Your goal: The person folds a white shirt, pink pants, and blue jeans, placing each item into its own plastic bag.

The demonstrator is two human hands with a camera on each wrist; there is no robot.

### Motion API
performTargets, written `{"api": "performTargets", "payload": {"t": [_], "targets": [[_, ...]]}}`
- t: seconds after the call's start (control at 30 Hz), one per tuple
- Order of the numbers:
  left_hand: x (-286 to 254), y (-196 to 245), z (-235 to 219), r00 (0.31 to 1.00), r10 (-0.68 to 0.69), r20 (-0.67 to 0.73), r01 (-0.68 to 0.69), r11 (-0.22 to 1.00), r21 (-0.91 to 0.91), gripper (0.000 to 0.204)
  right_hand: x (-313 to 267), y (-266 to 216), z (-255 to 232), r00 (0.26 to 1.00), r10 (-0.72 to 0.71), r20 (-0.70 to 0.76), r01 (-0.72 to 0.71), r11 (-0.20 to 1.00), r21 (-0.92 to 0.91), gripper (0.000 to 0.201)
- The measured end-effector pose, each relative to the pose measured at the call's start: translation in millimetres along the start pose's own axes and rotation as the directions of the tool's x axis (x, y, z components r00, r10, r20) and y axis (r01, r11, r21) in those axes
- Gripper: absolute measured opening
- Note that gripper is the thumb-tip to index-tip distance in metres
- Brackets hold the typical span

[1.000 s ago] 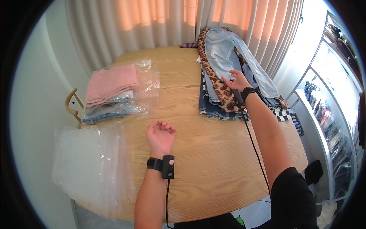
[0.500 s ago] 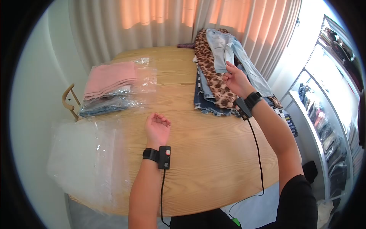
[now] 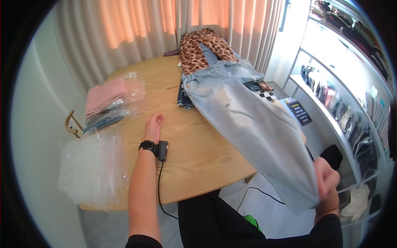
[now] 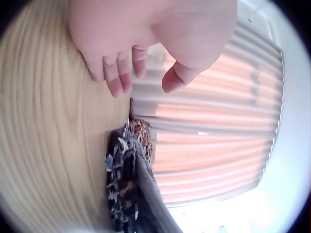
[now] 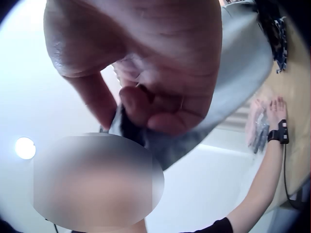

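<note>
Light blue jeans [image 3: 244,111] stretch in the head view from the clothes pile down past the table's right front edge. My right hand [image 3: 326,180] grips a lower end of them, with fingers curled round the denim in the right wrist view. The waist part still lies over the pile, where a leopard-print garment [image 3: 194,49], frayed dark denim [image 3: 185,99] and a black-and-white checked piece [image 3: 266,96] show. Away to the left, my left hand [image 3: 154,126] holds nothing. Its fingers [image 4: 112,80] are loosely bent close over the wooden table [image 4: 43,121].
Folded pink cloth [image 3: 105,95] lies on bagged clothes at the table's left. Nearer me is a stack of clear plastic bags [image 3: 89,169]. A wooden chair [image 3: 71,122] stands beyond the left edge. Shelves [image 3: 351,144] with clothes and a dark sign [image 3: 298,112] are at the right.
My right hand has taken hold of the light blue jeans and pulled them off the pile toward me and right, baring more leopard print. The left hand stays over the table. The head view has turned right.
</note>
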State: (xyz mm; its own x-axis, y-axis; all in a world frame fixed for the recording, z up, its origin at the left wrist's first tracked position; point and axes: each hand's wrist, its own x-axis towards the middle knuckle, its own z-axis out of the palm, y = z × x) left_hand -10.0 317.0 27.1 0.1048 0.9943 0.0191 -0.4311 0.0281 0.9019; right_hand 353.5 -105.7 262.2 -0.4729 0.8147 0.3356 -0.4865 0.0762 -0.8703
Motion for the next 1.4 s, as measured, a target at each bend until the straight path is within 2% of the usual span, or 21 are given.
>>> {"api": "performTargets", "payload": {"t": [0.03,0.1,0.23,0.33,0.43,0.53,0.6,0.67,0.73,0.8,0.83,0.93,1.07,1.1,1.13,1.2,1.23,1.27,1.3,1.33,1.4], "targets": [[-9,8,17,1.0,-0.006,0.011,0.006,1.0,0.005,0.034,-22,-8,5,0.994,-0.015,0.112,0.011,0.999,0.038,0.011],[-24,27,55,0.94,-0.336,-0.064,0.339,0.939,0.058,0.056,-61,-21,13,0.943,-0.032,0.333,0.011,0.998,0.063,0.009],[-40,19,129,0.835,-0.537,-0.116,0.55,0.822,0.15,0.068,-82,-22,13,0.779,0.0,0.627,0.085,0.991,-0.105,0.008],[-17,-20,161,0.878,-0.468,0.102,0.392,0.825,0.407,0.097,-98,-22,13,0.671,0.005,0.742,0.185,0.967,-0.173,0.013],[-12,-46,190,0.99,0.025,-0.137,0.101,0.549,0.829,0.084,-110,-19,11,0.63,-0.016,0.777,0.25,0.951,-0.183,0.018],[-26,-22,200,0.99,-0.138,0.026,0.024,0.347,0.938,0.064,-124,-14,14,0.799,-0.13,0.587,0.234,0.966,-0.106,0.014],[-12,-31,181,0.995,-0.068,0.075,-0.049,0.327,0.944,0.056,-135,-8,15,0.95,-0.238,0.204,0.23,0.971,0.061,0.006],[-18,-20,169,0.979,0.061,0.195,-0.195,0.574,0.795,0.047,-164,-3,-12,0.953,-0.302,-0.012,0.303,0.953,0.012,0.009],[-60,28,169,0.98,0.103,0.171,-0.196,0.651,0.733,0.045,-186,0,-40,0.899,-0.336,-0.279,0.325,0.942,-0.086,0.011],[-84,59,141,0.98,0.132,0.147,-0.191,0.827,0.528,0.044,-188,0,-58,0.716,-0.413,-0.563,0.396,0.904,-0.159,0.017],[-106,81,131,0.97,0.225,0.091,-0.236,0.788,0.569,0.043,-181,-4,-64,0.659,-0.412,-0.63,0.367,0.907,-0.209,0.02],[-172,132,88,0.875,0.477,-0.083,-0.3,0.67,0.679,0.04,-148,-23,-81,0.569,-0.388,-0.725,0.128,0.913,-0.387,0.025],[-248,140,30,0.753,0.564,-0.339,-0.277,0.739,0.614,0.037,-107,-26,-120,0.508,-0.293,-0.81,-0.121,0.907,-0.404,0.028],[-262,135,14,0.691,0.613,-0.383,-0.262,0.706,0.658,0.036,-108,-28,-149,0.632,-0.206,-0.747,-0.269,0.846,-0.461,0.03],[-275,124,-3,0.687,0.611,-0.392,-0.249,0.705,0.664,0.036,-102,-21,-175,0.627,-0.222,-0.746,-0.408,0.722,-0.558,0.033],[-294,97,-33,0.667,0.674,-0.317,0.064,0.372,0.926,0.038,-99,8,-226,0.584,-0.254,-0.771,-0.494,0.642,-0.586,0.038],[-304,83,-29,0.667,0.675,-0.314,0.081,0.353,0.932,0.042,-100,16,-242,0.591,-0.245,-0.768,-0.499,0.637,-0.587,0.038],[-312,77,-17,0.665,0.671,-0.329,0.095,0.36,0.928,0.042,-101,22,-256,0.537,-0.228,-0.812,-0.713,0.391,-0.582,0.042],[-319,75,-1,0.694,0.706,-0.141,0.066,0.133,0.989,0.041,-100,28,-265,0.479,-0.236,-0.846,-0.853,0.104,-0.512,0.046],[-323,72,12,0.716,0.696,0.049,0.028,-0.099,0.995,0.04,-98,36,-267,0.489,-0.23,-0.841,-0.85,0.091,-0.519,0.046],[-326,61,30,0.792,0.61,0.03,-0.028,-0.012,1.0,0.04,-92,50,-264,0.71,-0.462,-0.532,-0.704,-0.475,-0.528,0.055]]}}
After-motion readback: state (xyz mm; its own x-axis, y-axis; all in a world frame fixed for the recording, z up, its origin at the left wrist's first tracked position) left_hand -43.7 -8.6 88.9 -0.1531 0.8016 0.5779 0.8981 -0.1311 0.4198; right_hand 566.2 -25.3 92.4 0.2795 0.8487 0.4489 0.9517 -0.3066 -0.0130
